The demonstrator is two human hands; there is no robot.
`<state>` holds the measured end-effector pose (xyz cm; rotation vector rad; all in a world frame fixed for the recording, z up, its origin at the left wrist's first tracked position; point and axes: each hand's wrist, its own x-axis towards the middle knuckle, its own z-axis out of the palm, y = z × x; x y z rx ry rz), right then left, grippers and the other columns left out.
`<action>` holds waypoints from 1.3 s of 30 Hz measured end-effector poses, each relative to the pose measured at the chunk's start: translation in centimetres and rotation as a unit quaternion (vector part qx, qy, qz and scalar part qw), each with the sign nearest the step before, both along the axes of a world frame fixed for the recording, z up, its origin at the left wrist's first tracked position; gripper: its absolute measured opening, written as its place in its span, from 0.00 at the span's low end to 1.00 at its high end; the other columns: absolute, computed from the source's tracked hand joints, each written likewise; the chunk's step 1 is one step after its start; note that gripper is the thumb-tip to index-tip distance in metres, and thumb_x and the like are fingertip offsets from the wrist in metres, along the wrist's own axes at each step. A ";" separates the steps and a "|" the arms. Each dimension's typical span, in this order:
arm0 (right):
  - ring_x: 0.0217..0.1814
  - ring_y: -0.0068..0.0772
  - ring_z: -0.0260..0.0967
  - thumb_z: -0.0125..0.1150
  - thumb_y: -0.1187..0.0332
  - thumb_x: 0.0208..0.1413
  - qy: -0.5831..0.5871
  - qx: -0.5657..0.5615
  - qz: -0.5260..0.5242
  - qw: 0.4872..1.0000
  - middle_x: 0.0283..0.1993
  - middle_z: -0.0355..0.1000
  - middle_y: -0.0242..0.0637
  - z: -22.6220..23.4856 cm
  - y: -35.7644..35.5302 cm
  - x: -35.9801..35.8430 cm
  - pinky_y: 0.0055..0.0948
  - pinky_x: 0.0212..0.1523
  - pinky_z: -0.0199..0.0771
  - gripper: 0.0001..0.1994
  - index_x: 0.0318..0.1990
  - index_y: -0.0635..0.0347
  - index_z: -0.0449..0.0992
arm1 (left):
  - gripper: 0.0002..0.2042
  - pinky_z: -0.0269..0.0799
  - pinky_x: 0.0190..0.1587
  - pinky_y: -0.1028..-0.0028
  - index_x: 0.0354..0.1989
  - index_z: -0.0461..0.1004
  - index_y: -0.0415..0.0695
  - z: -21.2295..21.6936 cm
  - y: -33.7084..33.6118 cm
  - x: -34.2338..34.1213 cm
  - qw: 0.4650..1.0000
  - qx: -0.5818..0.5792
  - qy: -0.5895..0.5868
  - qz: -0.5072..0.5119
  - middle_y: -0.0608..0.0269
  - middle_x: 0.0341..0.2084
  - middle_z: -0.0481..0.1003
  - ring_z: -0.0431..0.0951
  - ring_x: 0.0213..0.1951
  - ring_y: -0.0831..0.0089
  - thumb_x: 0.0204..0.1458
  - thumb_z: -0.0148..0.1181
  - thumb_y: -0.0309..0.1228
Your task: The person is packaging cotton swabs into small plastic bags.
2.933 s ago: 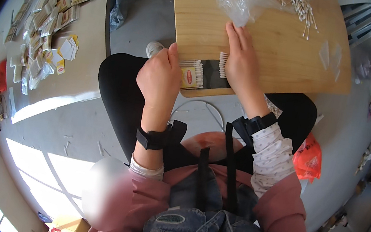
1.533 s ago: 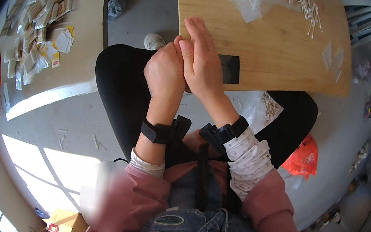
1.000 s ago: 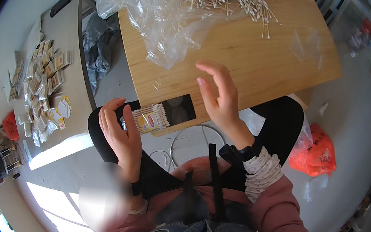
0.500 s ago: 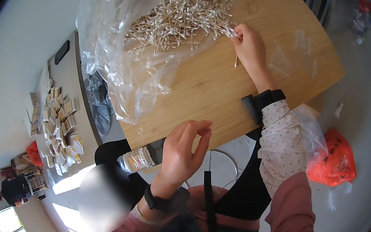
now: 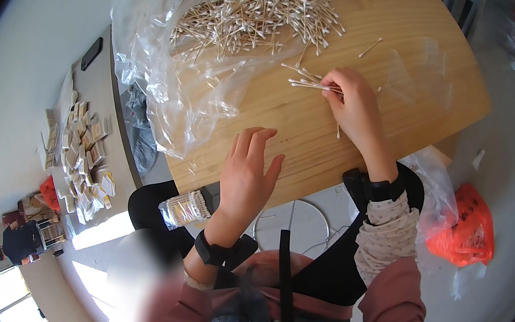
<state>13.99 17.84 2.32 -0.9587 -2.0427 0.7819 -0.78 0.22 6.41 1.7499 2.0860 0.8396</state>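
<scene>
Between the fingertips of my right hand [image 5: 352, 102] is a small bunch of cotton swabs [image 5: 308, 84], their white tips pointing left over the wooden table [image 5: 290, 116]. My left hand [image 5: 248, 173] hovers at the table's near edge, fingers apart and holding nothing. A large heap of loose cotton swabs [image 5: 257, 19] lies at the far side, partly on a clear plastic bag [image 5: 167, 102]. One single swab [image 5: 371, 47] rests on the wood to the right of the heap. Below and left of my left hand is a clear pack of swabs [image 5: 185, 209].
Scraps of clear film [image 5: 417, 78] lie on the table's right part. A red plastic bag [image 5: 465, 226] sits on the floor at right. To the left, a grey table [image 5: 109, 68] carries a phone and many small packs. A person [image 5: 22, 242] is in the far lower left.
My right hand has drawn back from the heap toward me with several swabs. My left hand has moved forward and its fingers have spread. A loose swab now lies right of the heap.
</scene>
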 end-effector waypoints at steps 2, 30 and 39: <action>0.38 0.47 0.70 0.61 0.80 0.49 -0.018 0.002 0.059 0.998 0.31 0.71 0.41 0.4 -0.4 0.2 0.41 0.38 0.71 0.05 0.32 0.62 0.72 | 0.23 0.69 0.52 0.61 0.53 0.69 0.40 0.1 0.8 -0.6 0.999 0.018 0.035 0.001 0.54 0.49 0.72 0.72 0.51 0.54 0.47 0.66 0.24; 0.42 0.45 0.71 0.64 0.76 0.49 -0.043 0.109 0.180 0.977 0.34 0.75 0.37 0.1 -1.3 -3.1 0.39 0.47 0.69 0.04 0.33 0.59 0.77 | 0.15 0.73 0.46 0.63 0.45 0.78 0.41 -2.3 3.8 -1.5 0.986 0.139 0.086 -0.022 0.59 0.41 0.79 0.77 0.43 0.59 0.47 0.66 0.23; 0.60 0.55 0.63 0.78 0.54 0.38 -0.247 0.136 -0.051 0.958 0.57 0.66 0.52 1.4 -4.1 4.1 0.46 0.60 0.64 0.43 0.59 0.70 0.63 | 0.17 0.74 0.47 0.64 0.47 0.77 0.40 -2.9 3.5 -1.9 0.989 0.134 0.055 -0.020 0.56 0.43 0.79 0.77 0.45 0.56 0.47 0.66 0.22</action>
